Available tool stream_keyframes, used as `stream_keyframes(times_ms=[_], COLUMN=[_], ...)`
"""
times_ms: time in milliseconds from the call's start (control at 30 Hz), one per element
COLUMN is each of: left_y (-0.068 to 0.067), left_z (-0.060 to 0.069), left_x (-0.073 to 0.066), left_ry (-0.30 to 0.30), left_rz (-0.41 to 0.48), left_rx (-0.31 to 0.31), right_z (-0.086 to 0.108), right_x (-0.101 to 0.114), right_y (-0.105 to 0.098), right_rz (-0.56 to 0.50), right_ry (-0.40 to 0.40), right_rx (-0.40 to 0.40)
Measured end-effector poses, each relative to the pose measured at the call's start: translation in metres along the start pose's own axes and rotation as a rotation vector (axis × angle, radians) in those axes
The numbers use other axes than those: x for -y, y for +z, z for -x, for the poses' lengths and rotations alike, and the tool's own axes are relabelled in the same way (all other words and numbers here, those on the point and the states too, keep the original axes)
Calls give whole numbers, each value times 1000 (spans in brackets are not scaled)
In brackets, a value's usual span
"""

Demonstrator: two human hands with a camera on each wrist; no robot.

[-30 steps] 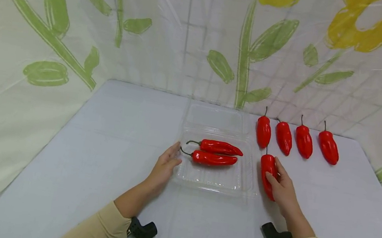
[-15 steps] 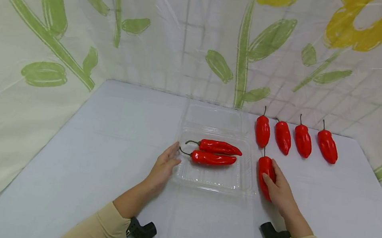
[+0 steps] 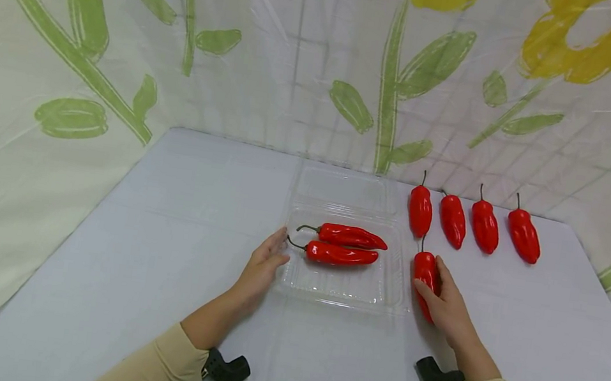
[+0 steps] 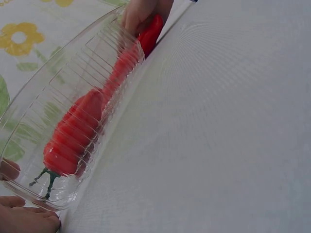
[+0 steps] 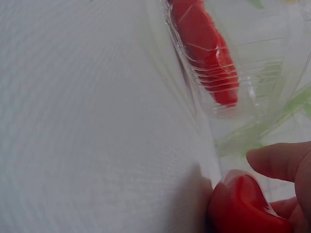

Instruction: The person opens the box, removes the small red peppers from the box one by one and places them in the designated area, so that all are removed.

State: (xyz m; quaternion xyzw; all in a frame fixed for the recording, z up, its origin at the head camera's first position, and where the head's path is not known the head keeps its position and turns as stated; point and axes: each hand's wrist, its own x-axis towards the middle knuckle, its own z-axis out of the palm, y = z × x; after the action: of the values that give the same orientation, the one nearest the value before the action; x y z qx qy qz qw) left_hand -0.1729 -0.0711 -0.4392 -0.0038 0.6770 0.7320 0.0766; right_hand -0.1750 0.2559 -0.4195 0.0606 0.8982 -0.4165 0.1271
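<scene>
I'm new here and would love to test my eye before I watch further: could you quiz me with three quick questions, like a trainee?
1. How many red peppers lie in the clear container?
2. Which hand, left or right, is on a loose pepper?
3. Seen from the person's side, the row of four peppers lies:
A) left of the container
B) inside the container
C) right of the container

Key:
1. Two.
2. The right hand; the left hand is at the container's left side.
3. C.
</scene>
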Motion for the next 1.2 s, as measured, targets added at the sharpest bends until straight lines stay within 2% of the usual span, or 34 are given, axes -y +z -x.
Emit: stream_keyframes(times_ms=[333,900,1200], left_y=[-1,-1,-2], left_z=[1,2,1], left_x=[0,-1,1], left_ry=[-3,-4,8], left_rz=[-6,-11,-9], left_rx=[20,14,31], right_z=[2,3,3], right_x=[2,2,2], right_y=[2,2,2], right_rz=[52,87,75], right_ry=[20,3,-23], right_rx=[40,111,101])
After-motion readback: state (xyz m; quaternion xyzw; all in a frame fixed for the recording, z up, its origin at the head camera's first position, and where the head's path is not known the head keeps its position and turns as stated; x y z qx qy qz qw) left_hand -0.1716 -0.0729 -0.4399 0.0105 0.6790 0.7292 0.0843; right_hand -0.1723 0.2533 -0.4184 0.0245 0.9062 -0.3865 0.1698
